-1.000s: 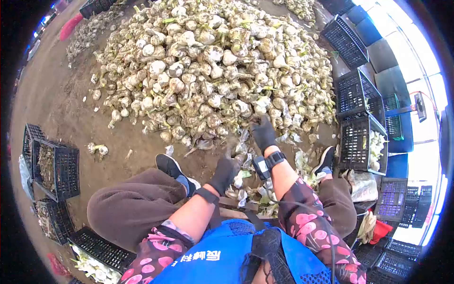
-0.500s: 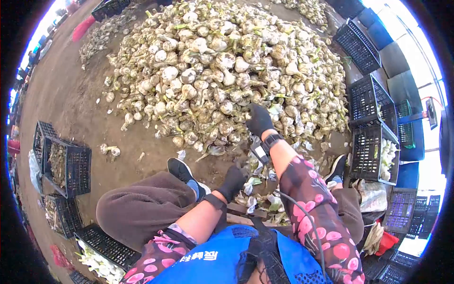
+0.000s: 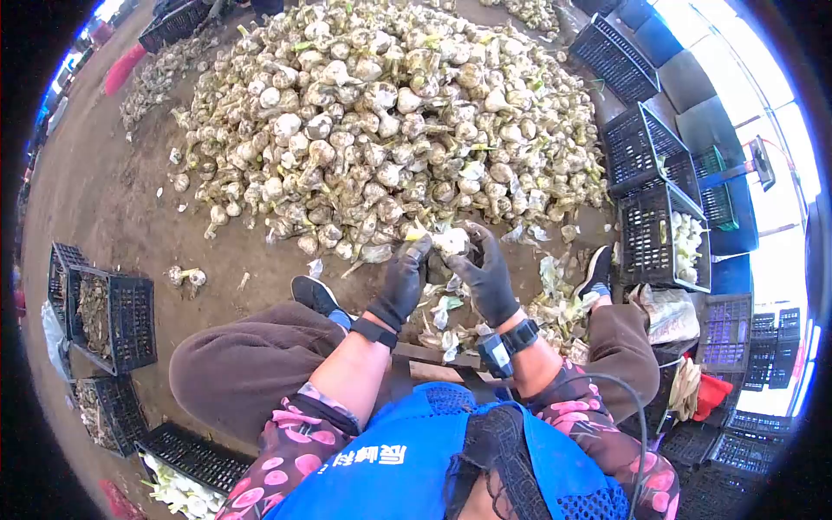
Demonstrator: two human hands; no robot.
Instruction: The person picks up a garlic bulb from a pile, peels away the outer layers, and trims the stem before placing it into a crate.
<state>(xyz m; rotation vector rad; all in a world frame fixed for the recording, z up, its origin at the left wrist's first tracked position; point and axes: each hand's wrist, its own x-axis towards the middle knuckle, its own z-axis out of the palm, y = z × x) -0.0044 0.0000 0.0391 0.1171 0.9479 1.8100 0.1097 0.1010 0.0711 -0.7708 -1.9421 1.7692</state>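
Observation:
In front of the big garlic pile [image 3: 373, 130], both my black-gloved hands meet at one pale garlic bulb [image 3: 452, 242]. My left hand [image 3: 404, 282] pinches its yellowish-green stem end from the left. Curled around the bulb's right side are the fingers of my right hand [image 3: 487, 276]. Below the hands, papery garlic skins [image 3: 444, 310] litter the ground between my feet. A single loose garlic bulb [image 3: 187, 276] with its stem lies on the dirt to the left.
Black crates stand at the right, one crate [image 3: 663, 234] holding white bulbs. On the left, a crate [image 3: 111, 321] contains dry scraps, and a low crate [image 3: 198, 459] sits by white-green stalks [image 3: 178, 490]. A white sack [image 3: 667, 314] rests beside my right knee.
My right hand has come back from the pile's edge with a garlic bulb. My left hand has risen to meet it, and both now grip it. The view has shifted slightly.

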